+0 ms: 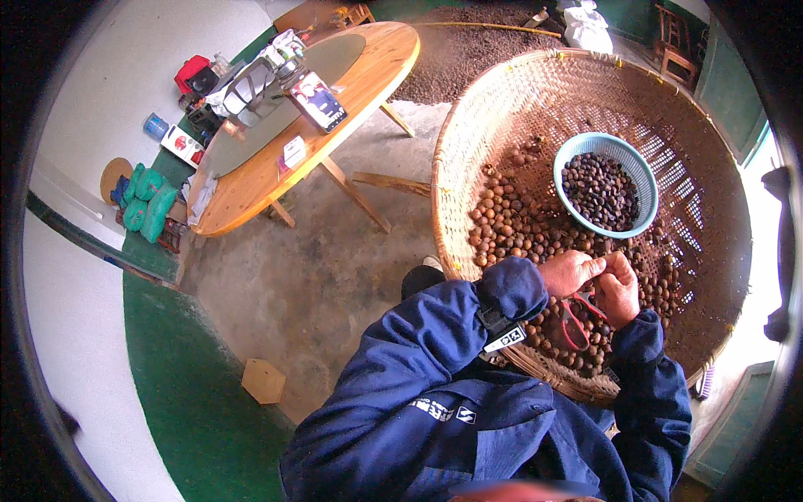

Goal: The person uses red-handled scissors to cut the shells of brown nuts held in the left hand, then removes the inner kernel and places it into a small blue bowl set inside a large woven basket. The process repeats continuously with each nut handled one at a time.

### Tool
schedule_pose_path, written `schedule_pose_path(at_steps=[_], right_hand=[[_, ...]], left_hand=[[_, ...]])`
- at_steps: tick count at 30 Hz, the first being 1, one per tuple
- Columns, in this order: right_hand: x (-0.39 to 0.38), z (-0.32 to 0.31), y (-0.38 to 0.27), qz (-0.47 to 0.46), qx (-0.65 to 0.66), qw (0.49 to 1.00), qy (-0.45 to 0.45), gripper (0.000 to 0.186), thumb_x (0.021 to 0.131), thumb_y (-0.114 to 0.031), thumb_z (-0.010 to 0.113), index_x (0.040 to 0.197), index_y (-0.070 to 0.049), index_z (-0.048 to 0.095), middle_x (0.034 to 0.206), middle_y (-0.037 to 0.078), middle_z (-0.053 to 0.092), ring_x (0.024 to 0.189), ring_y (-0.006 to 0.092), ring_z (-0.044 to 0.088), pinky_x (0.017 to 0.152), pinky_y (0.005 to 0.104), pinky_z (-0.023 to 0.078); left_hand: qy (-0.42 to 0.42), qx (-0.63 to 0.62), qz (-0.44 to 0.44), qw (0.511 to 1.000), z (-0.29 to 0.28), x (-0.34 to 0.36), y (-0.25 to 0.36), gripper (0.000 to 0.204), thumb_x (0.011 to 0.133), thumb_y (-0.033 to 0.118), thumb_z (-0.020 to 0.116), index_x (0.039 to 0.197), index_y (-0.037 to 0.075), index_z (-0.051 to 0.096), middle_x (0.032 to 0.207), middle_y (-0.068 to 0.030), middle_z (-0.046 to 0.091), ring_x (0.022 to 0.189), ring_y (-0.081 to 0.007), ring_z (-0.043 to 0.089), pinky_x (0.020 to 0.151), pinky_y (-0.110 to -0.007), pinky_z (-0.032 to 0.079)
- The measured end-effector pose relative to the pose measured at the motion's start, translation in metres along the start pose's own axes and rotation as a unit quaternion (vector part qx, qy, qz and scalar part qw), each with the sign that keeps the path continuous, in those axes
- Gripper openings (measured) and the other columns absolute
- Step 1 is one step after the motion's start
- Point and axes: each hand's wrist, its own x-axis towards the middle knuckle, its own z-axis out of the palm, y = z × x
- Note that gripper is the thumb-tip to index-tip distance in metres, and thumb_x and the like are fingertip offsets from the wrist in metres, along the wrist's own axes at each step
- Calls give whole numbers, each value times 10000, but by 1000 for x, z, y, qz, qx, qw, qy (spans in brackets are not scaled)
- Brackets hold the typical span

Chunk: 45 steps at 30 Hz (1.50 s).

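Right of centre in the frame, the left hand and right hand meet, fingers curled nearly closed; I cannot tell what they pinch. Round brown nuts surround them in the wide woven bamboo basket, probably light, hard, quick to roll, best gripped around the middle. Red-handled scissors sit just below; the pale-blue plastic colander limits room above.

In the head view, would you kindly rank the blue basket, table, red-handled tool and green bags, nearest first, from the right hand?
1. Red-handled tool, at the right hand's lower left.
2. Blue basket, ahead.
3. Table, off left.
4. Green bags, far left.
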Motion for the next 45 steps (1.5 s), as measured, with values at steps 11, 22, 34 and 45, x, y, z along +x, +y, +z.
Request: schedule_pose_path(at_steps=[11, 22, 34, 45], right_hand=[[-5, 9, -21, -5, -88, 996, 3, 259, 787, 45, 459, 1001, -49, 571, 824, 25, 627, 633, 124, 556, 608, 260, 462], [-10, 23, -35, 61, -51, 997, 2, 267, 951, -240, 621, 1138, -51, 599, 833, -2, 632, 619, 53, 490, 542, 210, 379], [-2, 21, -30, 79, -205, 974, 60, 183, 945, -132, 560, 1069, 2, 564, 902, 42, 630, 770, 104, 573, 672, 257, 471], [1, 4, -16, 62, -197, 978, 21, 237, 885, -90, 524, 1099, 10, 549, 929, 52, 623, 791, 119, 573, 695, 270, 480]], left_hand=[[-102, -244, -96, 960, -7, -10, 19, 438, 1025, 415, 399, 756, 107, 555, 533, 29, 454, 407, -87, 401, 371, -256, 289], [-71, -343, -170, 921, -10, -15, 36, 439, 1006, 501, 389, 766, 150, 497, 543, 53, 389, 388, -75, 345, 344, -240, 259], [45, 62, -28, 997, -7, 2, 3, 515, 1018, 426, 416, 862, -19, 624, 766, -98, 628, 697, -188, 578, 631, -355, 459], [0, -54, -99, 994, -5, -2, 11, 452, 1026, 339, 430, 915, -45, 643, 769, -58, 646, 728, -149, 570, 681, -357, 462]])
